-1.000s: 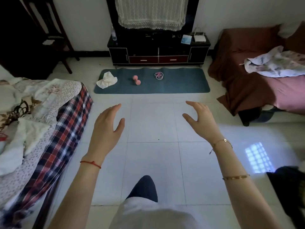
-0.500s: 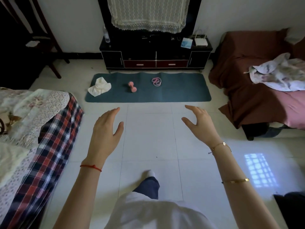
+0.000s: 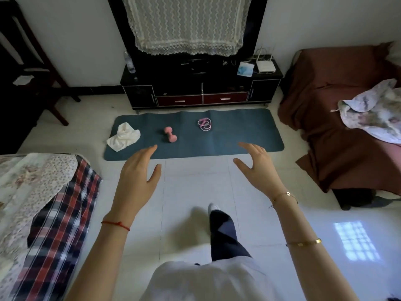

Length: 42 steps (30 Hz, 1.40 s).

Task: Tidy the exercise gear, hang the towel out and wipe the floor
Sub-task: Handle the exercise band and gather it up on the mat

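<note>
A dark teal rectangular exercise mat (image 3: 227,135) is laid flat on the pale tiled floor (image 3: 195,192), its far long edge just in front of a low black TV cabinet with two red drawers (image 3: 201,92). A crumpled white cloth towel (image 3: 123,136) is seen at the mat's left end, partly overhanging the left edge onto the floor. A small pink dumbbell (image 3: 170,134) is placed on the mat left of its middle, well apart from the towel, and a coiled pink skipping rope or band (image 3: 204,124) is found nearer the mat's far edge, close to its middle; which of the two it is cannot be told. Both hands are held in the air over the floor, short of the mat's near edge. The left hand (image 3: 136,181) is shown with its fingers (image 3: 149,149) straight and released, nothing being held. The right hand (image 3: 258,170) is spread with its fingers loosely bent and released, also holding nothing. A bed with a plaid and floral cover (image 3: 47,203) is seen along the floor's left edge, and a brown-covered sofa (image 3: 338,109) along the right edge.
</note>
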Motion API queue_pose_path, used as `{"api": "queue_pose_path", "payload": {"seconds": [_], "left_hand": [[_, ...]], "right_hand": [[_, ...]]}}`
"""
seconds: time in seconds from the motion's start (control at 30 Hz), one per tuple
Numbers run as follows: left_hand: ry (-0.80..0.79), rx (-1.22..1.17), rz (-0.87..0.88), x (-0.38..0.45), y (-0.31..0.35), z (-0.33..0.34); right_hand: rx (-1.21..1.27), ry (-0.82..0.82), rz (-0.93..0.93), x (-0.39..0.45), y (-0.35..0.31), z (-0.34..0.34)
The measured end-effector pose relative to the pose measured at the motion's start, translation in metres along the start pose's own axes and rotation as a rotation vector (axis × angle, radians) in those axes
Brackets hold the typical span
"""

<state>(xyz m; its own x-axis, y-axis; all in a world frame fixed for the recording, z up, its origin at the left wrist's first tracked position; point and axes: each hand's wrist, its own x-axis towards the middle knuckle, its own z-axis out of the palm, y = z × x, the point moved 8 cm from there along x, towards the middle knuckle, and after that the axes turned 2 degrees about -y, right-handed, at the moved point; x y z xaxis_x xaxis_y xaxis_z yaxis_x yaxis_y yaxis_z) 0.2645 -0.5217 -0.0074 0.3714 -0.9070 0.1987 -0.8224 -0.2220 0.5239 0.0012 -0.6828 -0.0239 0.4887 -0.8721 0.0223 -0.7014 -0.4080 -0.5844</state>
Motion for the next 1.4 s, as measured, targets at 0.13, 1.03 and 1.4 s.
{"api": "queue_pose_path", "payload": {"seconds": [0.13, 1.03, 1.4], "left_hand": [[0.020, -0.016, 0.003, 0.075, -0.022, 0.016], [0.074, 0.056, -0.162, 0.531, -0.262, 0.004], [-0.151, 0.084, -0.040, 0.676, -0.369, 0.052]], "right_hand": [[0.006, -0.018, 0.003, 0.087, 0.010, 0.012], [0.101, -0.277, -0.089, 0.622, -0.106, 0.161], [0.083, -0.365, 0.095, 0.749, -0.106, 0.261]]}}
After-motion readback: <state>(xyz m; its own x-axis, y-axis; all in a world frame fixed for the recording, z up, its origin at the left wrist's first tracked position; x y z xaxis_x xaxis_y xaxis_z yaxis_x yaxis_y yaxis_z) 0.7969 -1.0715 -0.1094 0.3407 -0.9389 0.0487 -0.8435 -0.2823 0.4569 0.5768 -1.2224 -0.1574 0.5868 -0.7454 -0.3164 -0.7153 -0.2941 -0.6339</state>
